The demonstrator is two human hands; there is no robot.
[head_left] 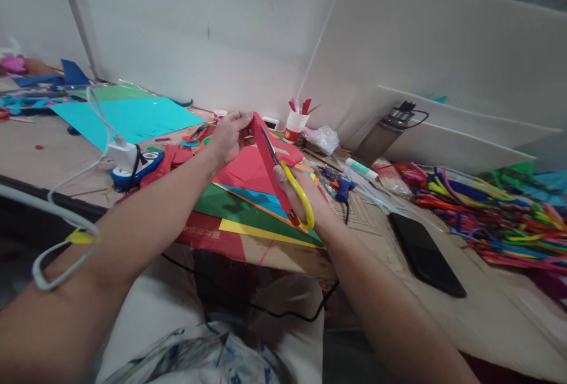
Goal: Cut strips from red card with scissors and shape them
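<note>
Between the fingertips of my left hand point(233, 136) is the far end of a narrow red paper strip point(268, 156). My right hand point(305, 192) grips a pair of yellow-handled scissors point(302, 194). The blades lie along the strip's right edge, pointing up toward my left fingers; whether they are parted I cannot tell. Below both hands lies red paper point(248, 170) on top of blue, green and yellow sheets, with the dark green sheet point(248, 211) nearest my lap. My right fingers are partly hidden by the scissor handle.
Left of me lie a turquoise sheet point(133, 121) and a blue power strip with a white charger point(124, 155). A paper cup point(295, 124) stands at the back. Rightward are a bottle point(385, 133), a blue glue gun point(343, 186), a black phone point(425, 254) and pipe cleaners point(496, 218).
</note>
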